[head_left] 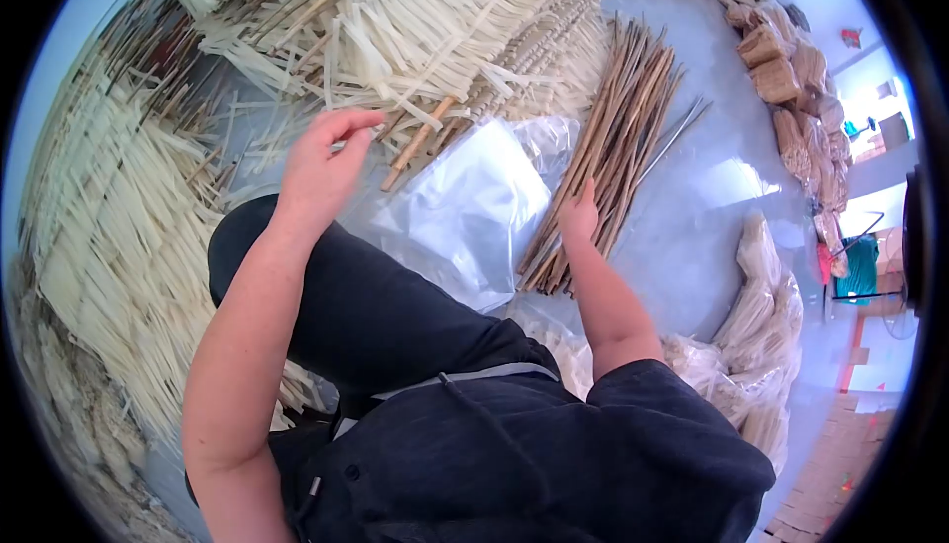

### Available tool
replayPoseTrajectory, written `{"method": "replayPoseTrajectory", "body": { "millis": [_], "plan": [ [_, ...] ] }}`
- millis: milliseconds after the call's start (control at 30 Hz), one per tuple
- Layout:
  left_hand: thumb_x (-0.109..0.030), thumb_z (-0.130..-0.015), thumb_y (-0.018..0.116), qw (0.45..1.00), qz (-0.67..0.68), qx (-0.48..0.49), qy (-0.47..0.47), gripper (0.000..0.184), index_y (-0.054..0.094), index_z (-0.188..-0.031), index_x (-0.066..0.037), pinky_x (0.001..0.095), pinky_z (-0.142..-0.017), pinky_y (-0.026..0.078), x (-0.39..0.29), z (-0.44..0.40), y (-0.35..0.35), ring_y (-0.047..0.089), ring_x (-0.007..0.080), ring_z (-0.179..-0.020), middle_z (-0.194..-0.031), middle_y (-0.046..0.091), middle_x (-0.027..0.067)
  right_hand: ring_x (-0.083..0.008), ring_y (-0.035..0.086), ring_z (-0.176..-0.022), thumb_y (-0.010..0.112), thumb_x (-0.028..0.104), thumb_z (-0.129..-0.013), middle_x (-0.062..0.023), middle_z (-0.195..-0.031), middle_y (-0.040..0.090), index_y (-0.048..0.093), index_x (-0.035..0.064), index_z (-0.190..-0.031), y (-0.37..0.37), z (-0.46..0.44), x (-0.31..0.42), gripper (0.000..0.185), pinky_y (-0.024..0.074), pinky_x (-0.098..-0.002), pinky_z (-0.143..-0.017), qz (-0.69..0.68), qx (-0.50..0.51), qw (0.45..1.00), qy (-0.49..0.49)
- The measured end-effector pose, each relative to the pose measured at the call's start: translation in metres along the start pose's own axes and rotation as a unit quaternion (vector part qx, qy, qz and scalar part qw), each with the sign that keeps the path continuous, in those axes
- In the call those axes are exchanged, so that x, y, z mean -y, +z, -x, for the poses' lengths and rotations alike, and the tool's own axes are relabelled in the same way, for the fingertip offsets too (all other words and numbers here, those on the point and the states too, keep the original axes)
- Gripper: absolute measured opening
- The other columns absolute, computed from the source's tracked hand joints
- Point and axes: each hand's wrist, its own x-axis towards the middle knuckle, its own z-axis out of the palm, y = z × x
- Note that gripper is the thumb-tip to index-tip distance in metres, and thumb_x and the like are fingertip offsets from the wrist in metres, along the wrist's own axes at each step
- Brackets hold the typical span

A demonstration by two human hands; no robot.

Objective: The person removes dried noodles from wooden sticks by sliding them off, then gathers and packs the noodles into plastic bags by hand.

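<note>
My left hand (324,169) is raised above my knee, its fingers bent but apart, with nothing visible in it. Just beyond it are pale, flat dried strips (435,34) laid in rows, with a few thicker wooden sticks (417,144) poking out. On my right, a long loose bundle of thin brown sticks (633,98) lies on the floor. My right hand (579,213) is at the lower part of this bundle, thumb on top and the other fingers mostly hidden, gripping some sticks. Clear plastic bags (474,202) lie flat between my hands.
More pale strips (109,207) are heaped along my left side. Filled clear bags (756,316) lean together at the right. Brown wrapped bundles (776,79) line the far right side. Two thin metallic rods (677,135) lie beside the sticks on the shiny grey floor (707,237).
</note>
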Motion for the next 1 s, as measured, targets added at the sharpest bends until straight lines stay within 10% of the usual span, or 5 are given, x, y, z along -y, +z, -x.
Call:
{"method": "replayPoseTrajectory", "body": {
  "millis": [200, 300, 500, 833, 1000],
  "plan": [
    [-0.005, -0.089, 0.056, 0.997, -0.043, -0.053, 0.029, 0.023, 0.067, -0.109, -0.004, 0.0278, -0.099, 0.037, -0.021, 0.019, -0.032, 0.052, 0.0170, -0.115, -0.119, 0.060, 0.0073, -0.0359, 0.057, -0.110, 0.049, 0.010, -0.086, -0.0214, -0.125, 0.054, 0.032, 0.0151, -0.145, 0.013, 0.011, -0.035, 0.061, 0.0450, -0.0457, -0.093, 0.103, 0.123, 0.980, 0.117],
    [-0.002, -0.090, 0.056, 0.985, -0.097, -0.142, 0.015, 0.022, 0.066, -0.109, -0.003, 0.0274, -0.096, 0.041, -0.033, 0.075, -0.095, 0.052, 0.0172, -0.117, -0.122, 0.059, 0.0081, -0.0343, 0.051, -0.116, 0.053, 0.012, -0.085, -0.0168, -0.127, 0.052, 0.041, 0.0146, -0.139, 0.018, 0.014, -0.043, 0.056, 0.0419, -0.0443, -0.098, 0.159, 0.098, 0.981, -0.060],
    [-0.018, -0.098, 0.049, 0.736, -0.154, -0.593, -0.290, 0.037, 0.052, -0.131, -0.001, 0.0328, -0.103, 0.037, 0.014, 0.416, -0.246, 0.046, 0.0196, -0.125, -0.136, 0.050, 0.0105, -0.0364, 0.048, -0.116, 0.059, 0.016, -0.083, -0.0184, -0.125, 0.052, 0.048, 0.0087, -0.132, 0.085, 0.016, 0.019, 0.051, 0.0406, -0.0430, -0.099, 0.043, 0.159, 0.944, -0.285],
    [-0.021, -0.096, 0.051, 0.370, 0.055, -0.539, -0.755, 0.039, 0.052, -0.129, 0.000, 0.0329, -0.102, 0.038, 0.005, 0.715, 0.059, 0.049, 0.0210, -0.122, -0.132, 0.053, 0.0110, -0.0420, 0.045, -0.126, 0.044, 0.062, -0.088, -0.0308, -0.134, 0.046, 0.043, -0.0096, -0.133, 0.209, -0.073, 0.050, 0.085, 0.0349, -0.0421, -0.107, 0.114, 0.227, 0.960, -0.117],
    [-0.021, -0.096, 0.051, 0.342, 0.124, -0.535, -0.762, 0.038, 0.053, -0.128, -0.001, 0.0331, -0.101, 0.039, 0.006, 0.705, 0.119, 0.050, 0.0213, -0.121, -0.132, 0.053, 0.0111, -0.0400, 0.062, -0.095, 0.053, 0.029, -0.086, -0.0262, -0.099, 0.066, 0.063, -0.0074, -0.103, 0.228, -0.080, 0.004, 0.042, 0.0470, -0.0432, -0.089, 0.240, 0.295, 0.861, -0.338]
  ]
}}
